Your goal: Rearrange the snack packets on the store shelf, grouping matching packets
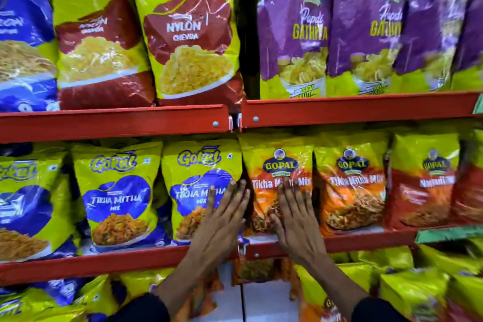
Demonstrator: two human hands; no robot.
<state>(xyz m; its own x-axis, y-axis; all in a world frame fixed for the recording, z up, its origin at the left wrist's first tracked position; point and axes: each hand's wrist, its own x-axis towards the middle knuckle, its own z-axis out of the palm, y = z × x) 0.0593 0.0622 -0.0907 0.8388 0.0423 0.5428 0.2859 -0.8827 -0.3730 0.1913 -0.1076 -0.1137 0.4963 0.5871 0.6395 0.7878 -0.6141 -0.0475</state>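
1. At 9 o'clock on the upper shelf (112, 123) stands a blue packet (24, 47), and to its right two red "Nylon Chevda" packets (188, 42) side by side.
2. Toward 2 o'clock, the upper shelf's right section carries a row of purple "Papdi Gathiya" packets (295, 34), upright and touching.
3. On the middle shelf (104, 261), from 9 o'clock inward, stand blue-and-yellow "Tikha Mitha Mix" packets; the rightmost blue mix packet (193, 185) is just left of centre.
4. The left hand (222, 219) lies flat against the lower right part of that blue mix packet, fingers spread and pointing to 12 o'clock. This grip is wide open and has hold of nothing; it only presses on the front.
5. The right hand (292, 219) lies flat on the orange mix packet (277, 172) just right of centre, fingers straight and close together. This grip is also open, with nothing clasped.
6. The two pressed packets stand next to each other where the two shelf sections meet, their edges touching or nearly so.
7. At 3 o'clock a second orange mix packet (350, 185) stands beside the first, then a red-orange packet (423, 178) whose name is blurred.
8. Toward 5 and 7 o'clock, more yellow packets (407, 293) lie on the lowest level, too blurred to read. Dark sleeves (141, 308) show at 6 o'clock.
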